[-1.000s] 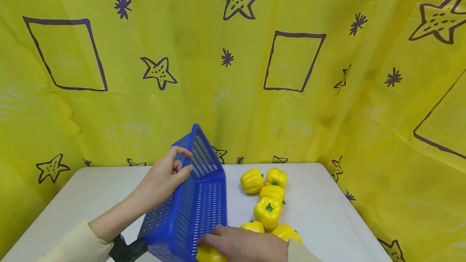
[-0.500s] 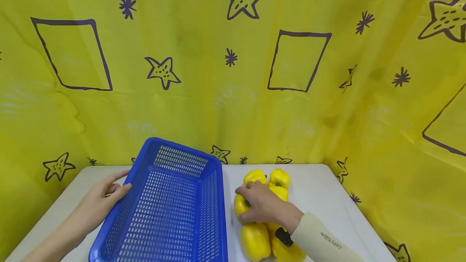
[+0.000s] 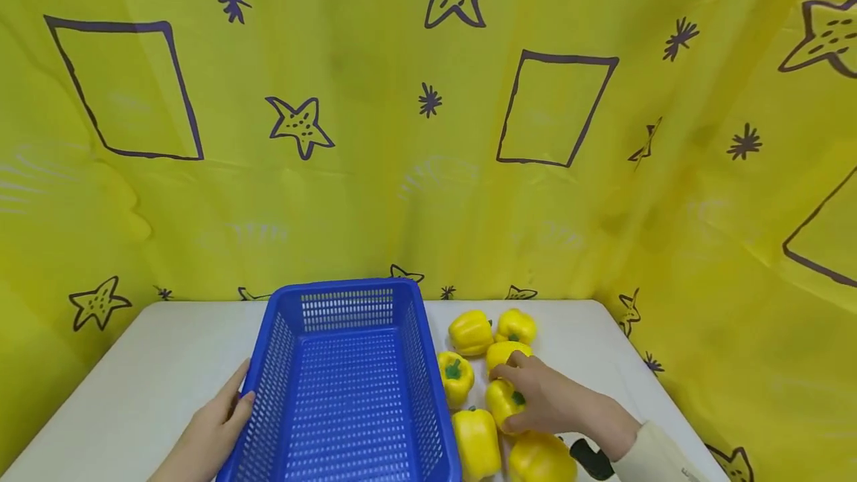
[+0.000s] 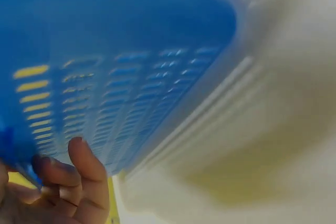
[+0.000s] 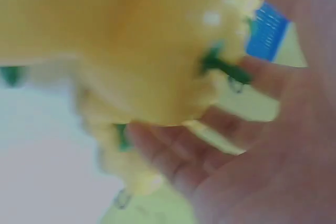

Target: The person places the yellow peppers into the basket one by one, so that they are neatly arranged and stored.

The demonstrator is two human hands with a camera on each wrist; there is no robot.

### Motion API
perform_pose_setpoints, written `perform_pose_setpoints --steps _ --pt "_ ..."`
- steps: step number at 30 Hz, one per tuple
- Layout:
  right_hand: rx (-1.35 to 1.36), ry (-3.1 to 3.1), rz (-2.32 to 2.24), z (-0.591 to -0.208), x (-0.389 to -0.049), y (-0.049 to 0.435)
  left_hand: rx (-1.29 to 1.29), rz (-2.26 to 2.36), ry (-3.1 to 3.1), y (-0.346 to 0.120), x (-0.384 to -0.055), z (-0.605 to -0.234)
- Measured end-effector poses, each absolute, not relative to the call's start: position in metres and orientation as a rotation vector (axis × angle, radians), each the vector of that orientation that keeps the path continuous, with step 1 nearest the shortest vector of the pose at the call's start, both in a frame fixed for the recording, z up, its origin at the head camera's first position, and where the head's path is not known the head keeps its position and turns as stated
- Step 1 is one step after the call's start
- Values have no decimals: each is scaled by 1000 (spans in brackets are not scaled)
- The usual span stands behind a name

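Note:
The blue plastic basket (image 3: pixel 348 407) sits level on the white table, with nothing inside the part that shows. My left hand (image 3: pixel 209 426) grips its left rim; in the left wrist view, curled fingers (image 4: pixel 89 171) lie against the slotted wall. To the basket's right, my right hand (image 3: pixel 556 396) has its thumb and fingers around a yellow bell pepper (image 3: pixel 498 404) with a green stem. The right wrist view shows that pepper (image 5: pixel 157 77) large and blurred, fingers (image 5: pixel 168 153) curving along its side. Another pepper (image 3: pixel 455 379) stands between this hand and the basket.
More yellow peppers lie close around: one at the back left (image 3: pixel 471 332), one at the back right (image 3: pixel 515 326), and two in front, a left pepper (image 3: pixel 477 443) and a right pepper (image 3: pixel 542 460). A yellow patterned curtain (image 3: pixel 375 207) hangs behind the table (image 3: pixel 120 385).
The tilted basket has come down level, the left hand lowering with it. My right hand left the basket side, let go of a pepper beside the basket and moved right to another one.

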State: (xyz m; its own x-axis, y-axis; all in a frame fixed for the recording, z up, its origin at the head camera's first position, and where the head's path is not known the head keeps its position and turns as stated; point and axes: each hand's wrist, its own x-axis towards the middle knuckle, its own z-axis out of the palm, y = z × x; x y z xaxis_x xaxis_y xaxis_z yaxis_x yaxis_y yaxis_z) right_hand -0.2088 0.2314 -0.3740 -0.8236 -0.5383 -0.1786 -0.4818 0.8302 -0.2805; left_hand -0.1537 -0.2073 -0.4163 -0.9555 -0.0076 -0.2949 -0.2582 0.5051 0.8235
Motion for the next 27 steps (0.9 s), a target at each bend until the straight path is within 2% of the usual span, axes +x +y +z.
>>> perform_pose_setpoints --steps 4,9,14,19,27 --pt "-695 2830 -569 -378 -203 251 -106 1399 2564 -187 -162 -417" --pt "-345 2835 -1053 -386 -196 283 -94 1262 2627 -178 -166 -417" --pt "-103 2813 -1091 -409 -185 305 -81 994 2704 -182 -167 -413" --pt "-146 2947 -855 -413 -188 306 -70 779 2788 -187 -169 -409" --pt "-394 3004 -388 -379 -219 281 -38 821 2774 -180 -172 -415"
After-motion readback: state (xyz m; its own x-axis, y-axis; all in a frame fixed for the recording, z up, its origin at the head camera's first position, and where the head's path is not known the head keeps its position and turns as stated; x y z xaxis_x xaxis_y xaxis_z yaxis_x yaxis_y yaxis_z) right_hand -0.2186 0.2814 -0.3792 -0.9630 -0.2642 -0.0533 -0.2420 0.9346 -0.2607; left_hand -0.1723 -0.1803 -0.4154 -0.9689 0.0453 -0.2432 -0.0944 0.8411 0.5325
